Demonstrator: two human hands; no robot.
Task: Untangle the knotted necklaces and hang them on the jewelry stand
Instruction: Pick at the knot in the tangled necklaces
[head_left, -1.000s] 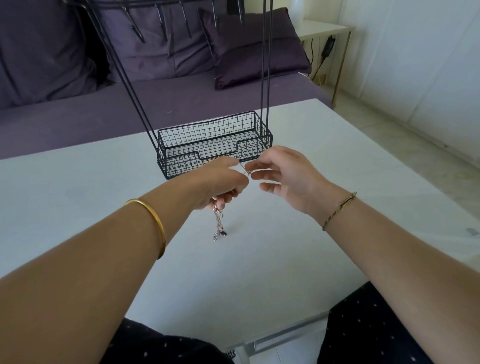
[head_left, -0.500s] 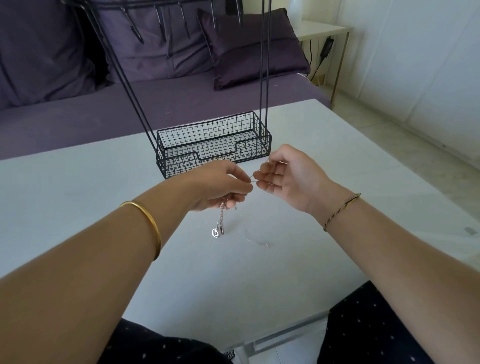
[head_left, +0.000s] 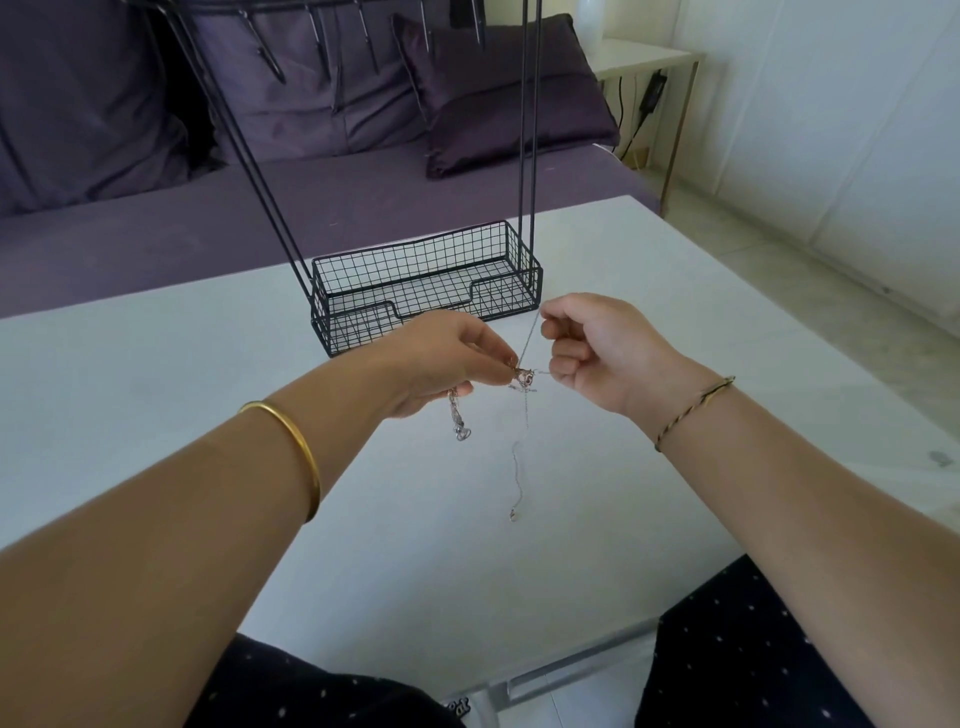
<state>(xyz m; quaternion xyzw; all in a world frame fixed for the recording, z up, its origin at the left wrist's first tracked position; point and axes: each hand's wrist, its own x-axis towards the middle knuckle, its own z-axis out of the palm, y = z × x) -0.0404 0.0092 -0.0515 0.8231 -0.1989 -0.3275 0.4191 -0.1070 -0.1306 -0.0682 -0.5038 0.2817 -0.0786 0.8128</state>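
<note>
Above the counter (head_left: 156, 374), the knotted necklaces (head_left: 522, 375) are pinched at the tangle by the left hand (head_left: 441, 364), its grip closed on them. A thin strand at one o'clock of the knot is held in the curled grip of the right hand (head_left: 602, 353). Loose ends are seen dangling at six o'clock. The jewelry stand (head_left: 426, 291) is seen at twelve o'clock.
</note>
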